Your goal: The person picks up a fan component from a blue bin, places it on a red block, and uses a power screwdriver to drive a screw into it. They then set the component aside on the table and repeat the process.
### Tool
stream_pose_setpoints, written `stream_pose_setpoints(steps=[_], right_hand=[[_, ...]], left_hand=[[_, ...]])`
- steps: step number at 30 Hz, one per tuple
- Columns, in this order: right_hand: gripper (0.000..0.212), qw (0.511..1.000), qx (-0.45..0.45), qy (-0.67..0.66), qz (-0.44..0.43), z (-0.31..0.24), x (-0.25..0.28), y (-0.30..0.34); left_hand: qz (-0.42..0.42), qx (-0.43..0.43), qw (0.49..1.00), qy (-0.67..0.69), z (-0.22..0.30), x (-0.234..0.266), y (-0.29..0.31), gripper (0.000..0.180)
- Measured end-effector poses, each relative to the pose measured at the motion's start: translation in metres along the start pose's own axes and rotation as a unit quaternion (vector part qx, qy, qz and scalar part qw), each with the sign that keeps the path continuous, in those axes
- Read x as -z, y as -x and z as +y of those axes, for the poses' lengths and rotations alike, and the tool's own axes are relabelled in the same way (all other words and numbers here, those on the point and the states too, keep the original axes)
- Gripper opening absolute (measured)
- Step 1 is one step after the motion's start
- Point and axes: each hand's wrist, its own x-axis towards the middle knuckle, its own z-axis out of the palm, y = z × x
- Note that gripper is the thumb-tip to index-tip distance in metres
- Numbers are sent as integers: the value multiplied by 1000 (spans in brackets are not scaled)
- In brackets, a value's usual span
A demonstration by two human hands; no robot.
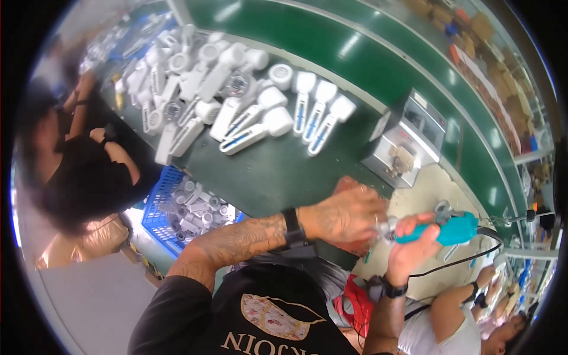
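My right hand [412, 251] is wrapped round a teal electric screwdriver [452, 231], which lies nearly level with its tip toward my left hand. My left hand [346, 216] is closed at that tip, fingers curled; a small pale, clear-looking piece [386, 228] shows between the hands, too blurred to name. What else the left fingers hold is hidden. Beyond them, several white handheld devices with round heads and blue-striped handles [321, 137] lie on the dark green table [272, 177], three of them in a slanting row.
A large heap of similar white devices [204, 71] covers the far left. A blue basket [155, 204] of grey-white parts stands left of my forearm. A silver metal machine [408, 139] stands at the right, near a beige mat [435, 189]. A black cable [494, 242] hangs beside the screwdriver. Other people sit on both sides.
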Motion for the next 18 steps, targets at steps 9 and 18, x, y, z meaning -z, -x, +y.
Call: stream_pose_setpoints(steps=[9,18], right_hand=[[61,994,70,-53,68,-70,8,25],[65,997,4,38,69,-49,38,62]], left_hand=[[144,174,962,-153,14,79,107,35],[148,258,882,-365,-8,110,91,38]])
